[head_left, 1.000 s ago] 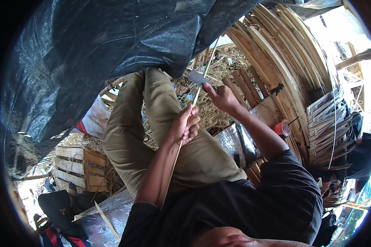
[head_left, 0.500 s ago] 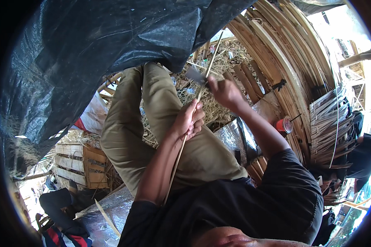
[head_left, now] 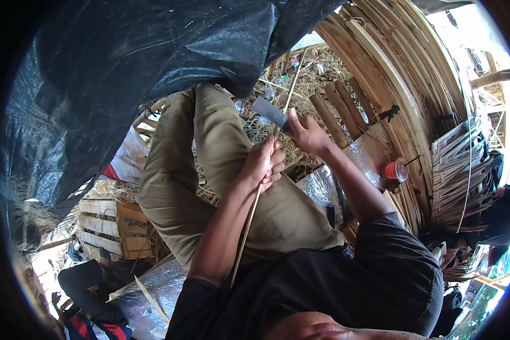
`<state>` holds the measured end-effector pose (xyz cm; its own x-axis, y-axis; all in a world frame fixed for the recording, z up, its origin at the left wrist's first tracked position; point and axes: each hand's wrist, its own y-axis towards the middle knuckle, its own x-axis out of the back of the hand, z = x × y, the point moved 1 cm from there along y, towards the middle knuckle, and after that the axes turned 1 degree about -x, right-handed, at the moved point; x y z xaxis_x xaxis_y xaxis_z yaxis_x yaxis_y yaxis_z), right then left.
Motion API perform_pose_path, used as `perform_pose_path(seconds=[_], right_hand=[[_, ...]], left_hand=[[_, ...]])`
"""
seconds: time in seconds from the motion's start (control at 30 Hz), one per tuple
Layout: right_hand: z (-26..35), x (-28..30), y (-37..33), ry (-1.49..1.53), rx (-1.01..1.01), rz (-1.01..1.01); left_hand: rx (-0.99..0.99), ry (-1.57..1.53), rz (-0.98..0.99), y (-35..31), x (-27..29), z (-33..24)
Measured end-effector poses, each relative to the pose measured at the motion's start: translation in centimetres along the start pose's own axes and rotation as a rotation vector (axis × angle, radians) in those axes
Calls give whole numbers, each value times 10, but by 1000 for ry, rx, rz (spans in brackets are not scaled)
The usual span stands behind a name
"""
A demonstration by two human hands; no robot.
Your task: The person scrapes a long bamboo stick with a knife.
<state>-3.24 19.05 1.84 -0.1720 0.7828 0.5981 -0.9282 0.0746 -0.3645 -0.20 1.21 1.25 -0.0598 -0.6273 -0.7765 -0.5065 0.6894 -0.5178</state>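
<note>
My left hand (head_left: 263,163) is closed round a long, thin bamboo strip (head_left: 245,238), above my right thigh. The strip runs from beside my left forearm up past both hands toward the litter-covered ground. My right hand (head_left: 308,134) grips a knife by its dark handle, most of which the fingers hide. Its broad grey blade (head_left: 270,111) points left and lies across the strip, just beyond my left fist. Whether the edge bites into the strip I cannot tell.
Long split bamboo slats (head_left: 388,68) are stacked at the right, near a red container (head_left: 396,170). A black tarp (head_left: 153,51) hangs at the upper left. A wooden crate (head_left: 114,226) stands at the left. Shavings (head_left: 317,71) litter the ground.
The knife has gone from blurred to sharp, its blade now plainly across the strip. My right hand has come slightly nearer to me; my left hand keeps its grip.
</note>
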Motion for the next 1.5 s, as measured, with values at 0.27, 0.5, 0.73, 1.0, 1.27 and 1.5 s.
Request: perform_pose_path(seconds=[0.27,0.5,0.73,1.0,1.27,1.5], right_hand=[[12,9,-17,278,-280,289],[22,12,-38,650,-440,463],[12,47,-44,980,-324,538],[-13,75,-7,-250,-200,-507],[4,74,2,-512,93,-672],[-5,65,55,-452,-74,-406]], left_hand=[[-7,54,-14,1,-5,1],[-34,107,-40,5,-5,1],[-66,8,-2,9,2,3],[-85,-21,78,7,1,3],[-209,147,19,0,-4,9],[-320,410,-98,7,-4,17]])
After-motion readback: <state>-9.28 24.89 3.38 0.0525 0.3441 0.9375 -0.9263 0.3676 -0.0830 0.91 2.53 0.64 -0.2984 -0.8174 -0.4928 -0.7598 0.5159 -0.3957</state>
